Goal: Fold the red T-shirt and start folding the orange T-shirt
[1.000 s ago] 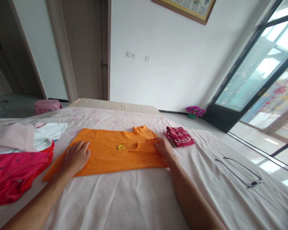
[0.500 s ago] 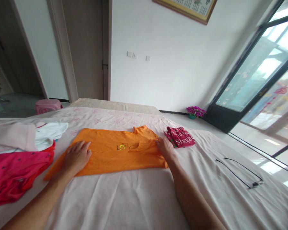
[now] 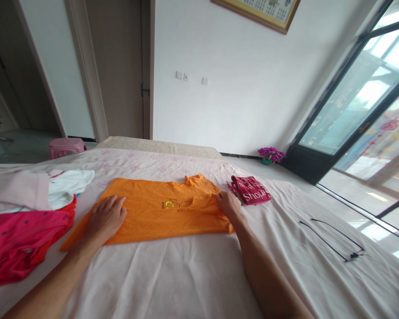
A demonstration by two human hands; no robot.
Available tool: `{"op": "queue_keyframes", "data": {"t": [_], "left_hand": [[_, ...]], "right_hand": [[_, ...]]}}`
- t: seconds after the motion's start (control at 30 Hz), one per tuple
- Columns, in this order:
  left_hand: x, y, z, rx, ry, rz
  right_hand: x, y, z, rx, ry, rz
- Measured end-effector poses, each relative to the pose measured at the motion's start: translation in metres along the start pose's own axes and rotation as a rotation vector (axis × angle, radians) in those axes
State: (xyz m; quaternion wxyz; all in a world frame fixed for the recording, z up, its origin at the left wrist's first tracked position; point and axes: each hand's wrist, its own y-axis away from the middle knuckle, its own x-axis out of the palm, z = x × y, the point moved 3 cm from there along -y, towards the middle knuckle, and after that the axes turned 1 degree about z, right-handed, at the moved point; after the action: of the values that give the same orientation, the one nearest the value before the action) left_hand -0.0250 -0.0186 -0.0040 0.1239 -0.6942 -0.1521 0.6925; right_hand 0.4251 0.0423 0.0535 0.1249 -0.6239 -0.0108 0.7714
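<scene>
An orange T-shirt (image 3: 146,223) lies folded lengthwise on the bed sheet (image 3: 173,274), with a small yellow and dark print near its middle. Flat on the shirt's left end rests my left hand (image 3: 108,217), fingers stretched out. At the opposite end, my right hand (image 3: 228,204) is closed on the cloth near the shoulder, its fingertips partly hidden. Just beyond that hand sits a folded dark red garment (image 3: 251,190) with white lettering.
Several garments lie heaped at the left: a pale pink one (image 3: 16,190), a white one (image 3: 69,184) and a dotted pink one (image 3: 23,239). Eyeglasses (image 3: 347,258) with dark temples rest on the sheet at right. A pink stool (image 3: 66,146) stands beyond the bed.
The cloth by the shirt's neckline has shifted slightly, and the gap there has closed. My right hand's fingers are drawn in a little more; my left hand stays put.
</scene>
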Motion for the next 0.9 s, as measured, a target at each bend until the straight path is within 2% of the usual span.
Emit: {"op": "queue_keyframes", "data": {"t": [0.13,0.23,0.37,0.53,0.7,0.77,0.9], "left_hand": [[0.004,-0.001,0.002,0.012,-0.017,0.01],[0.006,-0.001,0.003,0.011,-0.023,0.012],[0.004,-0.001,0.001,0.013,-0.026,0.02],[0.002,0.0,0.0,0.012,-0.034,0.012],[0.004,-0.002,0.001,0.017,-0.018,0.018],[0.003,-0.003,0.001,0.008,-0.007,0.018],[0.0,-0.003,-0.001,0.001,0.017,0.013]], "right_hand": [[0.007,-0.008,-0.003,-0.033,-0.314,0.032],[0.017,-0.015,-0.006,-0.045,-0.407,0.084],[0.026,-0.016,-0.008,-0.04,-0.363,0.112],[0.018,-0.007,-0.004,-0.005,-0.047,0.011],[0.008,0.001,0.008,-0.141,0.095,-0.121],[0.012,0.003,0.011,-0.196,0.104,-0.09],[0.029,0.002,0.012,-0.203,0.14,0.096]]}}
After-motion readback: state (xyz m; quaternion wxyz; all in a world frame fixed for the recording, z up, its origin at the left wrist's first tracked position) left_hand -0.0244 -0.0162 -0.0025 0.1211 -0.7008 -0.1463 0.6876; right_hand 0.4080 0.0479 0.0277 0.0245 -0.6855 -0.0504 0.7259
